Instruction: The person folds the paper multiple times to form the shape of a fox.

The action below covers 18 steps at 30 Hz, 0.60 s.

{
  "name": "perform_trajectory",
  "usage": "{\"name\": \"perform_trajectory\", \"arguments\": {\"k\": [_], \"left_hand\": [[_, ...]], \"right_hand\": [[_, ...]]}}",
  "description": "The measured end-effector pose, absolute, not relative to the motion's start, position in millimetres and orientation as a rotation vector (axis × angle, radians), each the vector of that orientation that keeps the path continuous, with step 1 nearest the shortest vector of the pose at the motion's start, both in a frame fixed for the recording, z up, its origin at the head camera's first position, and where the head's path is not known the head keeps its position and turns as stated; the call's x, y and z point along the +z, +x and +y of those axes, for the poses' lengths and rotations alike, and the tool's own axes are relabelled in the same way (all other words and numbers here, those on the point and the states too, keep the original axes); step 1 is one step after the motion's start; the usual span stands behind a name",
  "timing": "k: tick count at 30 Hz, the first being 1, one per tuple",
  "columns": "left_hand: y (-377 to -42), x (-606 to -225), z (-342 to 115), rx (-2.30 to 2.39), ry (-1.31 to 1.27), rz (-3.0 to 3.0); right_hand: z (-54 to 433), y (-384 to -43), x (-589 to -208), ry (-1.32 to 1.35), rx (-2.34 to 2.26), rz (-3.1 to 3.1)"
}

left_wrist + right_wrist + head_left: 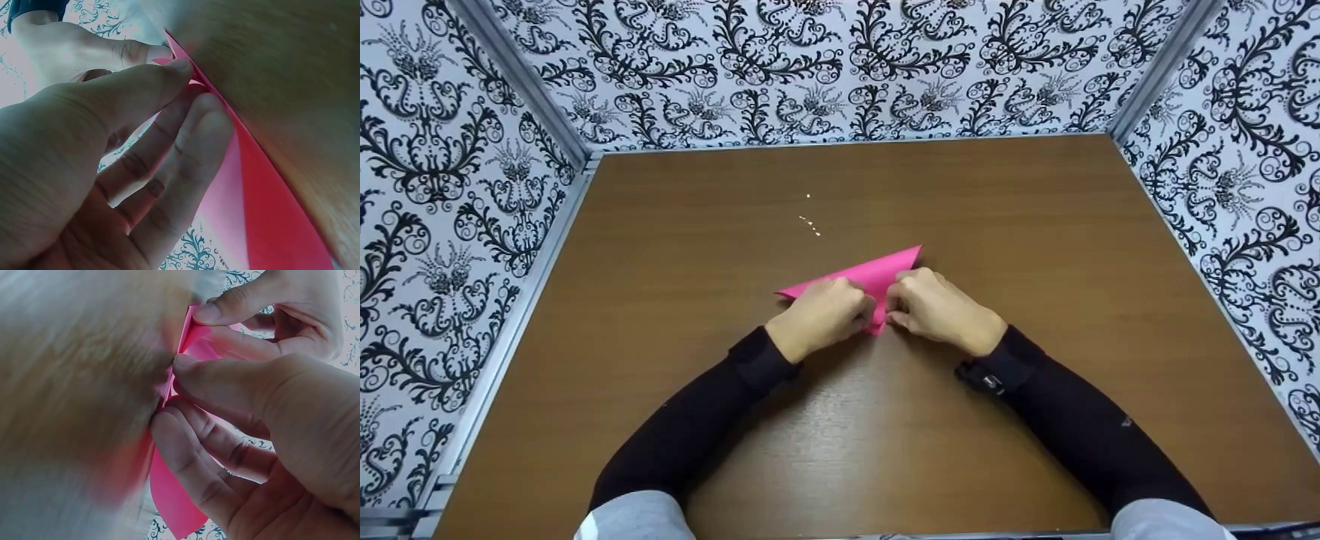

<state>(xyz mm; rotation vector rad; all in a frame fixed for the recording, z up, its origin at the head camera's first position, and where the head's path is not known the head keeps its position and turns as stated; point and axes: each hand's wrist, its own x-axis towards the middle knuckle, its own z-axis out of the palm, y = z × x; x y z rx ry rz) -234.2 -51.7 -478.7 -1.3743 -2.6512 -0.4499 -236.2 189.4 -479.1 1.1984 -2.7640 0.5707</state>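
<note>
A folded sheet of pink paper (877, 274) lies on the table in a roughly triangular shape, its long edge toward the back and a point toward the person. My left hand (826, 313) pinches its near part from the left; in the left wrist view the thumb and fingers (205, 129) press on the paper's edge. From the other side my right hand (941, 309) pinches the same near part, its thumb (208, 374) on a narrow folded edge. The two hands are close together, and they hide part of the paper's near end.
The brown wooden table (697, 247) spreads out on all sides. Several small white specks (810, 223) show behind the paper. Walls with a black-and-white scroll pattern (810, 67) stand at the back, left and right.
</note>
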Motion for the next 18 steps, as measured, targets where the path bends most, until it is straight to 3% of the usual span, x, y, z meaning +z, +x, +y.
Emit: {"name": "perform_trajectory", "arguments": {"k": [18], "left_hand": [[-235.5, -480.7, -54.4, -0.443, -1.433, -2.640]], "right_hand": [[191.4, -242.3, -476.7, 1.298, 0.734, -2.796]]}}
